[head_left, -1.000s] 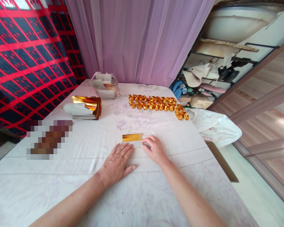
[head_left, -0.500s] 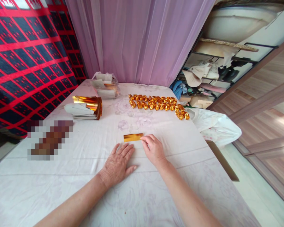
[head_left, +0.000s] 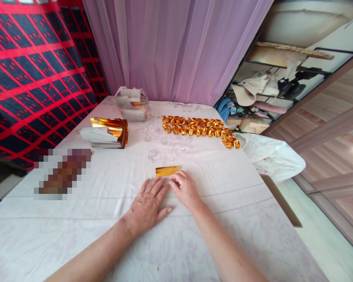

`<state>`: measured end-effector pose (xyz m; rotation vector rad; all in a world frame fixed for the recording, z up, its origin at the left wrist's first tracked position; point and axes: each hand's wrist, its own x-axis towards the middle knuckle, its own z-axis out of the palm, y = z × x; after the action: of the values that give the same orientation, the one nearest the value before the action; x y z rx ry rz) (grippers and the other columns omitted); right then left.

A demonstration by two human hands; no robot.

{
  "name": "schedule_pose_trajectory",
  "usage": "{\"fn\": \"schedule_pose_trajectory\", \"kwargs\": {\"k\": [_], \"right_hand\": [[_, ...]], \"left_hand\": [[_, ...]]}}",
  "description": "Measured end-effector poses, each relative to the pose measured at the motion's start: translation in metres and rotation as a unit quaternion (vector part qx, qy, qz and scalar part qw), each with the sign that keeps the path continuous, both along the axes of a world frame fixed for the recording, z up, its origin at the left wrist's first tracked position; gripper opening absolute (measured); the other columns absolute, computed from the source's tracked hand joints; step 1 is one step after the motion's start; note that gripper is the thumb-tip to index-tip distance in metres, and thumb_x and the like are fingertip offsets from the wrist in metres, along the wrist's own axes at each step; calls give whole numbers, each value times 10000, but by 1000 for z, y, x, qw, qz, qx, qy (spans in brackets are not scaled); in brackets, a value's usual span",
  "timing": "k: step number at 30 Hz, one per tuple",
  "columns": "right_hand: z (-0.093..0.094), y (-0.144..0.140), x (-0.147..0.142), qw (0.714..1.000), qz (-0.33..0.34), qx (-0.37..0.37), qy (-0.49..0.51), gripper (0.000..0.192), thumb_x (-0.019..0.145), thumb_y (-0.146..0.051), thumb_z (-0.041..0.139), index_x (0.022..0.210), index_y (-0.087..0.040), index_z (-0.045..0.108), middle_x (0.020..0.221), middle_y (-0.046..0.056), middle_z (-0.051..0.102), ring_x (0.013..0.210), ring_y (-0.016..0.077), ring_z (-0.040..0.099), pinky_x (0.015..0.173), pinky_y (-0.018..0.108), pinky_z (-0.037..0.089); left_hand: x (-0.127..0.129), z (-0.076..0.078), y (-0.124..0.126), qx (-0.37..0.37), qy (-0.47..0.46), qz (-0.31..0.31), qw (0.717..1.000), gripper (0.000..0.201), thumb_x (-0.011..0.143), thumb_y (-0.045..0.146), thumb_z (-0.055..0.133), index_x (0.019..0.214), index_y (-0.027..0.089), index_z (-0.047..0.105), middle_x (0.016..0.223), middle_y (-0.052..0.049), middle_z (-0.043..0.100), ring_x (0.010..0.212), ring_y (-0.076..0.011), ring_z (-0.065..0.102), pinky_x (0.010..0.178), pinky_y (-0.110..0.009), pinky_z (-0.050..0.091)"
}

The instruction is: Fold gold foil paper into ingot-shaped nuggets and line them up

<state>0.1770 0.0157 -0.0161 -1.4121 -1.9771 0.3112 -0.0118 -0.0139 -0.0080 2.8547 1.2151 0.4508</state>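
Note:
A small sheet with a gold foil strip (head_left: 167, 171) lies flat on the white tablecloth (head_left: 106, 219) in front of me. My left hand (head_left: 148, 201) rests palm down just below it, fingers spread and pressing the sheet's near part. My right hand (head_left: 184, 188) lies beside the left, its fingertips on the strip's lower right edge. Neither hand lifts anything off the table.
Several folded gold paper pieces (head_left: 200, 128) lie in rows at the far middle. A stack of gold and white sheets (head_left: 106, 134) sits at the far left, a plastic bag of paper (head_left: 132, 105) behind it. A white bag (head_left: 270, 156) hangs off the right edge. A blurred patch (head_left: 61, 174) sits on the left.
My right hand has slid left along the gold strip's lower edge, closing up to my left hand. The left hand has stayed flat in place.

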Motion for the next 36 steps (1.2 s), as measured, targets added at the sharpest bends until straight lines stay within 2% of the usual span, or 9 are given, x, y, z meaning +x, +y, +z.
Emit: {"fn": "schedule_pose_trajectory", "kwargs": {"k": [4,19,30,34,36], "right_hand": [[0,0,-1,1000,0,9,3,118,827,-118,590,840,-207,667,839,32,647,790,182,611,737,297,464],[-4,0,1,1000,5,-17,11,109,830,-116,605,847,-214,651,857,28,643,824,182,596,758,292,442],[-3,0,3,1000,2,-25,14,105,837,-128,595,842,-219,649,860,29,650,820,180,606,755,290,449],[0,-3,-5,1000,-20,-20,-10,46,833,-180,615,867,-209,624,884,46,648,844,198,606,777,313,459],[1,-5,-13,998,-50,-8,-45,108,828,-261,650,906,-199,608,915,70,636,889,229,597,810,347,459]], "left_hand": [[0,4,-1,0,-1,12,1000,615,896,561,525,1359,156,529,1437,-174,480,1334,-343,424,1109,-554,303],[-13,3,-4,35,13,18,999,576,918,565,482,1304,146,569,1412,-167,503,1336,-336,414,1115,-542,289],[-26,5,-7,29,-8,44,999,549,938,561,438,1284,164,595,1412,-156,516,1321,-328,443,1107,-525,307],[-27,5,-7,30,-1,42,999,548,931,557,451,1287,165,593,1414,-157,514,1322,-330,439,1113,-526,291],[-27,4,-7,34,2,43,998,563,928,564,452,1294,159,589,1412,-157,517,1319,-328,441,1117,-522,283]]}}
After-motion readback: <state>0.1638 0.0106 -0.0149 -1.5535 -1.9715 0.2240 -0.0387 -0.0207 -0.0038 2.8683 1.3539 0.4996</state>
